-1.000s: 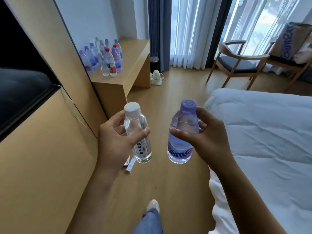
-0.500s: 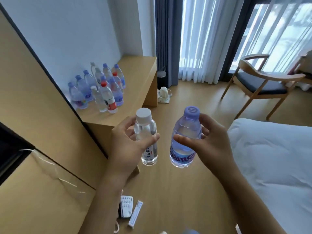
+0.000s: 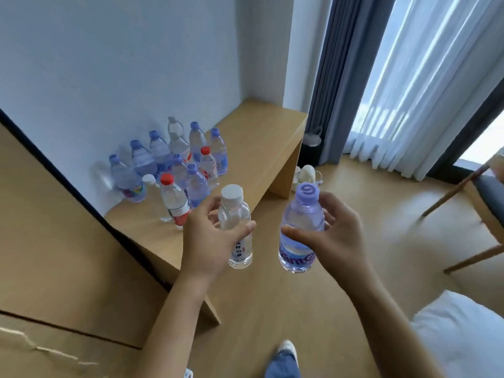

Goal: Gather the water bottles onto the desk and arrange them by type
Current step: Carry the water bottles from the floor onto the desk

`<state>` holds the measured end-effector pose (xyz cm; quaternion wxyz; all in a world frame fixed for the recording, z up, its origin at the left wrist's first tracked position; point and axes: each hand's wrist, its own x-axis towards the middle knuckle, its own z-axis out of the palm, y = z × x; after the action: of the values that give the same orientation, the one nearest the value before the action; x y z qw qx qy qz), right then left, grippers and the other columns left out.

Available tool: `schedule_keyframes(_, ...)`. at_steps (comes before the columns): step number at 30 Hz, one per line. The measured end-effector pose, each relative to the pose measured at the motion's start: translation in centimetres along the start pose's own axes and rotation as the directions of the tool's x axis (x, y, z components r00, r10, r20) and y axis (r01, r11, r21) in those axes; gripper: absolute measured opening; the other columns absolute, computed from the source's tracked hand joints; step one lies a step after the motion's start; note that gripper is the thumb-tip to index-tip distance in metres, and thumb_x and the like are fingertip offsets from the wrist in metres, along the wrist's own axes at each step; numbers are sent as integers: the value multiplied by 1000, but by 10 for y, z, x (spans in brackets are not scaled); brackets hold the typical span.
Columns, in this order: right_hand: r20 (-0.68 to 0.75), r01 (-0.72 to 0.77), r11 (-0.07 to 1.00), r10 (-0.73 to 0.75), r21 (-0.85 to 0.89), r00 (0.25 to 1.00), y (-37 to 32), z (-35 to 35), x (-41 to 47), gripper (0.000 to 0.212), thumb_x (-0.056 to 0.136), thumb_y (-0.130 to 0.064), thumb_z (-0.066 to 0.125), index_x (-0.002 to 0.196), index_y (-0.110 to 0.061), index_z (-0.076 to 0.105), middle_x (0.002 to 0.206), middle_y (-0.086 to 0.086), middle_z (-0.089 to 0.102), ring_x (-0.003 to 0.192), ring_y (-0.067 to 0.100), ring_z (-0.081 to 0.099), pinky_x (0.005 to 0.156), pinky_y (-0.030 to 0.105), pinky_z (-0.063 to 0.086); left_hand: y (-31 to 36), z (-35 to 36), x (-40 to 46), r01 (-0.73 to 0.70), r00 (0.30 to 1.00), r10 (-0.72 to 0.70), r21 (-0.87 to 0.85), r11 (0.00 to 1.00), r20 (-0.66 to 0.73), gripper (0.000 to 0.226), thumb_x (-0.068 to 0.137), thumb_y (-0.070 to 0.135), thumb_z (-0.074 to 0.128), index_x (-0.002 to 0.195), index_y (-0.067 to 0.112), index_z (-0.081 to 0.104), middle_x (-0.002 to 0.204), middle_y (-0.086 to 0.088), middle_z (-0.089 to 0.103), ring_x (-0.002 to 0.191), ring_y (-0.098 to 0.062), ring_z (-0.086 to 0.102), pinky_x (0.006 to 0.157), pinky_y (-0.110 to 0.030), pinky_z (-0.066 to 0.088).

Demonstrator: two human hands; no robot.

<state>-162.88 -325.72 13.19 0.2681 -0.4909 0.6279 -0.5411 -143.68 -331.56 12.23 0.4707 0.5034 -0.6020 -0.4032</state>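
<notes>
- Two hands, both raised side by side at mid-frame, forearms reaching up from the lower edge, each grasping one bottle upright.
- Left hand (image 3: pixel 210 238): fingers wrapped behind and thumb across the front of a clear bottle (image 3: pixel 236 230); grip clenched round its upper body just below the shoulder.
- Clear bottle: small, colourless, white cap, white label with dark characters on the lower half; cap stands above the fingers, base hangs free below the palm, over the front edge of the desk (image 3: pixel 261 148).
- Right hand (image 3: pixel 335 236): thumb laid across the front, fingers curled round the back of a purple bottle (image 3: pixel 300 233); grip closed on its middle.
- Purple bottle: larger, tinted lilac, purple cap with a spiral mark, blue-and-purple label near the base; cap rises above the fingers, lower third shows beneath the thumb, held over the wooden floor (image 3: pixel 368 203) to the right of the desk.
- Held pair: near each other, not touching, level in height.
- Bottle cluster (image 3: pixel 174 165): about a dozen standing upright on the desk's near-left corner against the white wall; mostly purple-capped, two red-capped with red labels, at least one white-capped; packed close, some touching.
- Desk: light wood, low, slab-sided, set along the wall.
- Surroundings: grey and white curtains (image 3: pixel 395 85) at the window, chair (image 3: pixel 480 203) at right edge, white bedding (image 3: pixel 463 331) lower right, shoe (image 3: pixel 286 350) and denim leg at bottom.
</notes>
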Motion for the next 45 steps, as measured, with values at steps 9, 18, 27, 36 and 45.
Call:
schedule_keyframes(9,248,-6,999,17,-43,969,44,26,168,55,62,-19,91,109,-28,64,94,-12,71,89,6,68,78,33,59,-29,60,115,98,973,-83,60,993,-217,52,68,7,88,113,19,65,100,9,68,88,2,62,75,-10,47)
schedule_keyframes(18,417,-29,997,55,-70,907,96,104,301,55,58,-27,88,101,-40,57,92,-24,67,85,0,66,73,26,56,-104,89,225,261,903,-222,59,964,-367,58,66,7,90,106,28,54,101,20,60,91,9,58,75,-8,42)
schedule_keyframes(27,614,-9,986,110,-165,782,139,182,379,48,62,-21,80,90,-41,47,83,-22,65,70,0,62,61,24,50,-162,107,277,419,792,-308,103,902,-527,53,72,7,85,107,27,51,102,14,61,95,-7,59,76,-9,41)
schedule_keyframes(36,784,110,971,100,-211,612,170,225,422,53,61,-16,80,85,-42,40,83,-18,59,73,2,57,51,14,39,-190,131,295,519,602,-308,67,852,-737,52,73,18,87,113,18,53,106,4,63,100,-14,59,82,-23,46)
schedule_keyframes(45,919,204,972,25,-114,394,188,232,444,48,63,-6,80,93,-21,45,86,-6,57,71,9,54,61,25,46,-187,150,308,537,493,-277,38,842,-825,55,73,16,86,112,25,48,107,0,61,99,-12,58,80,-10,43)
